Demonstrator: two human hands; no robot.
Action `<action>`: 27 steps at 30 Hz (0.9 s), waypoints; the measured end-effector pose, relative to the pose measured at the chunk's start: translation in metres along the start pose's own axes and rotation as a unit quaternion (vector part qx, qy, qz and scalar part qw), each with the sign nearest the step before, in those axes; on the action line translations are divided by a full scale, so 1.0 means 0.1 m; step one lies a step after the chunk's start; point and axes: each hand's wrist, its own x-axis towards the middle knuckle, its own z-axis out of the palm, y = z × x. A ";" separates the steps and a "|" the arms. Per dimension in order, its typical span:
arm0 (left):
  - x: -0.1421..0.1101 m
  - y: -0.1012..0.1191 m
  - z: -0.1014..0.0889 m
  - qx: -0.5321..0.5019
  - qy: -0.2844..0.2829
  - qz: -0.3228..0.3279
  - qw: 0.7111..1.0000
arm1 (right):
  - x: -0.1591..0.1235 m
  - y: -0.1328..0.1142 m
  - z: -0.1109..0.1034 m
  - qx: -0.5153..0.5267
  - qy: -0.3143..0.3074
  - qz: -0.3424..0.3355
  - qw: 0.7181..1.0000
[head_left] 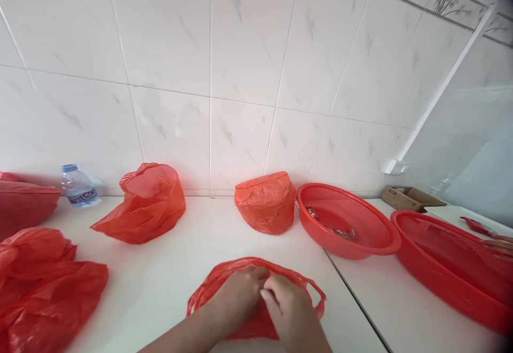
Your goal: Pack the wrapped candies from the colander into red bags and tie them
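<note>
A red plastic bag (216, 275) lies open on the white tabletop in front of me, its handle loops spread to either side. My left hand (242, 291) reaches over the bag's mouth with its fingers curled shut. Right beside it, my right hand (284, 302) is closed too, thumb against the bent fingers. The two hands meet at the fingertips above the bag's middle. Whatever is pinched between them is hidden by the fingers.
Red plastic bags (144, 203) stand on the left and a folded one (266, 203) near the wall. A water bottle (78, 185) is at the back left. Two red baskets (340, 246) sit right, one holding small packets. Another person's hand (499, 245) shows at the right edge.
</note>
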 end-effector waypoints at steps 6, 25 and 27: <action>0.07 0.03 -0.40 0.299 -0.043 -0.009 0.953 | -0.04 0.32 -0.05 -0.271 -0.121 0.084 0.951; -0.45 -0.28 -0.64 0.101 0.157 -0.137 0.973 | 0.48 0.99 -1.30 -0.415 0.121 0.013 0.902; -0.52 -0.28 -0.60 0.045 0.116 -0.186 0.975 | 0.54 1.18 -1.36 -0.438 0.080 0.017 0.895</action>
